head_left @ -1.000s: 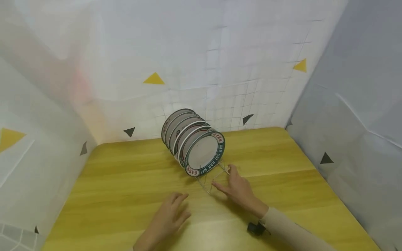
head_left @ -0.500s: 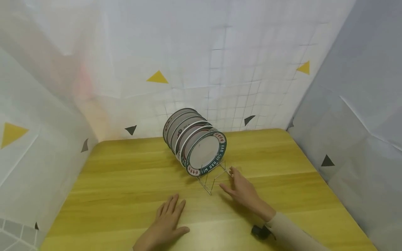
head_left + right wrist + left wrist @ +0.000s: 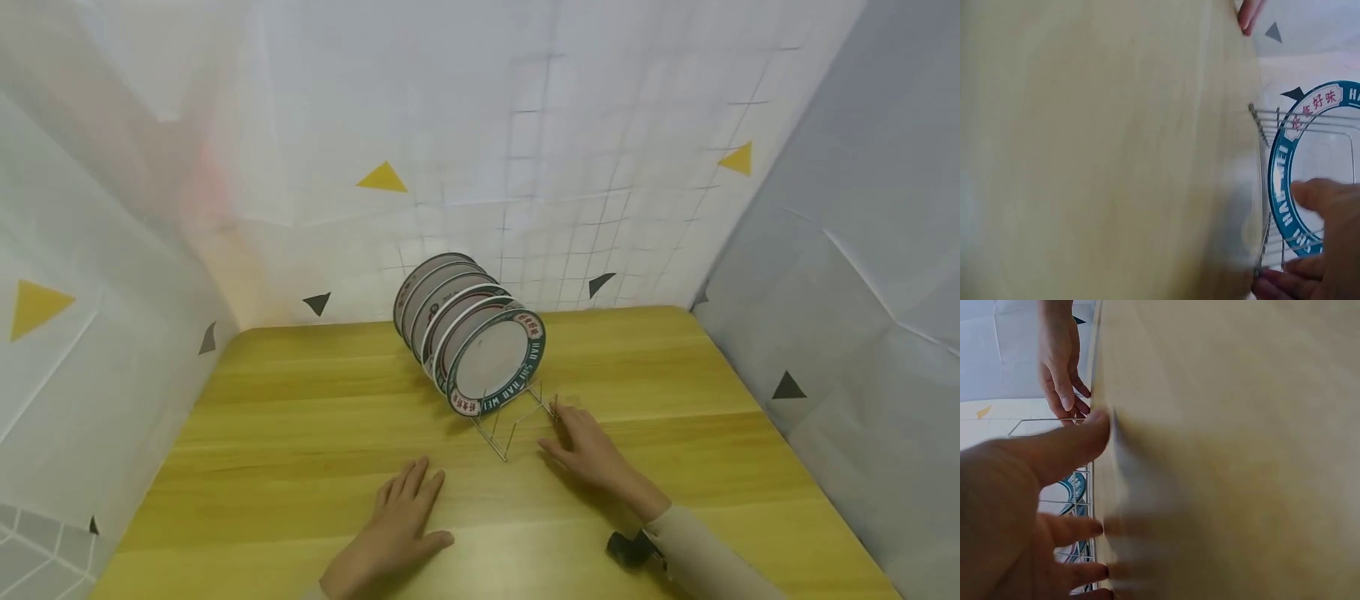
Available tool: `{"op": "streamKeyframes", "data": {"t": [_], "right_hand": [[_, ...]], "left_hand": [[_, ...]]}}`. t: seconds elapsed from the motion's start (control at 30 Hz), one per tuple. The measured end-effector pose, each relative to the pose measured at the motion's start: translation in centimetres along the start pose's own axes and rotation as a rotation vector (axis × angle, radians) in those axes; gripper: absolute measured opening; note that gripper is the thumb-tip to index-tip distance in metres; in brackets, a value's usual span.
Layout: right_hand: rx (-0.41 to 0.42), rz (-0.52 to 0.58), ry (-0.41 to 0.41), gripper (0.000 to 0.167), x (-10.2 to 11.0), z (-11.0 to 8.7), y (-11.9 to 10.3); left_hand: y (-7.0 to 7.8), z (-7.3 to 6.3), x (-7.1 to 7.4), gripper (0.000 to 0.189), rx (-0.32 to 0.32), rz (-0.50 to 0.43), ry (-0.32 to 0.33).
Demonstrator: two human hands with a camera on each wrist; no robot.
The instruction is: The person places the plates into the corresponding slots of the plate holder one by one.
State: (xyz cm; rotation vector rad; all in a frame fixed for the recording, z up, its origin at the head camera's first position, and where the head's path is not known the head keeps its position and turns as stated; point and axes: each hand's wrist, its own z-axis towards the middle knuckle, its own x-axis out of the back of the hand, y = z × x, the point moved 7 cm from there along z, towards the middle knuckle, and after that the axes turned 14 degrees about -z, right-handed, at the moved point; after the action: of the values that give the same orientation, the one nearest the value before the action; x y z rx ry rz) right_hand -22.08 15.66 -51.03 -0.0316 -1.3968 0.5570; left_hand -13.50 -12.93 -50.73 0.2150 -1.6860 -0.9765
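Several round plates (image 3: 491, 360) with green lettered rims stand on edge in a row. A thin wire rack (image 3: 491, 440) holds them, its front end bare of plates. My left hand (image 3: 397, 527) rests on the table with fingers spread, in front and to the left of the rack. My right hand (image 3: 592, 454) lies beside the rack's front right corner. Its fingertips are at the corner wires, and its thumb points toward the rack, apart from the wire. In the right wrist view the front plate (image 3: 1282, 206) shows behind the wires, with the thumb before it.
The yellow wood-grain table (image 3: 300, 417) ends at a white back wall (image 3: 465, 125) close behind the plates. Pale side walls rise at left and right. A small black device (image 3: 628, 550) sits at my right wrist.
My left hand has gone from half-bent fingers to lying flat on the table. My right thumb has drawn back from the rack's front wire, and that hand has shifted slightly right.
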Motion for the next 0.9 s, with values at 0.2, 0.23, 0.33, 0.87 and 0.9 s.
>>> {"op": "streamKeyframes", "data": {"t": [0.2, 0.23, 0.33, 0.87, 0.9], "right_hand": [[0.106, 0.089, -0.124, 0.065, 0.9, 2.4, 2.0], [0.129, 0.090, -0.151, 0.068, 0.9, 2.9, 2.4], [0.208, 0.143, -0.254, 0.077, 0.7, 4.4, 3.4], [0.385, 0.381, -0.451, 0.073, -1.1, 7.3, 4.0], [0.385, 0.385, -0.464, 0.075, -1.1, 7.3, 4.1]], "left_hand": [[0.7, 3.6, 1.6, 0.092, 0.049, -0.245, 0.151], [0.7, 4.4, 1.6, 0.097, 0.087, -0.302, 0.164], [0.7, 6.4, 0.9, 0.111, 0.225, -0.452, 0.207], [2.2, 9.9, -3.7, 0.104, 0.337, -0.536, 0.548], [2.1, 10.0, -3.8, 0.103, 0.340, -0.527, 0.560]]}}
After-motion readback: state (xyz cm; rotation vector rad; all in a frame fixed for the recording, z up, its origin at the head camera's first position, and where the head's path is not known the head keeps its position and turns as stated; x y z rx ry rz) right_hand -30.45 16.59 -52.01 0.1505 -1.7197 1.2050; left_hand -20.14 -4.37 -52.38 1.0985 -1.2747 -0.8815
